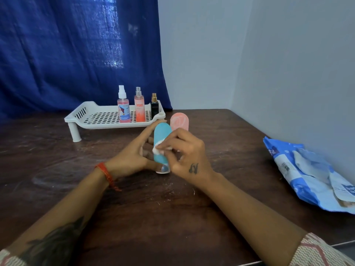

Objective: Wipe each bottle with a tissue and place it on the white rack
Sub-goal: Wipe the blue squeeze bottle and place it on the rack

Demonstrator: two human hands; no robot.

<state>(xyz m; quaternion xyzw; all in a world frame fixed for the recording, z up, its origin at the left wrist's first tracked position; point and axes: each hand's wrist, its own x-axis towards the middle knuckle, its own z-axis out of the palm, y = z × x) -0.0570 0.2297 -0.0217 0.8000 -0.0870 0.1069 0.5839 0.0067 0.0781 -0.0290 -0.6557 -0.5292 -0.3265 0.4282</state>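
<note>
A blue rounded bottle [161, 137] stands on the dark wooden table [134, 198], held at its lower part by my left hand [132, 156]. My right hand [186, 152] pinches a small white tissue [158, 149] against the bottle's front. Just behind it stands a pink rounded bottle [180, 120]. The white rack [92, 120] sits at the back of the table. On its right end stand three spray bottles: a pink one with a white pump [123, 108], an orange one [139, 109] and a small dark one [154, 107].
A blue and white tissue pack [307, 173] lies at the table's right, against the grey wall. A blue curtain [76, 54] hangs behind the rack. The rack's left half holds nothing.
</note>
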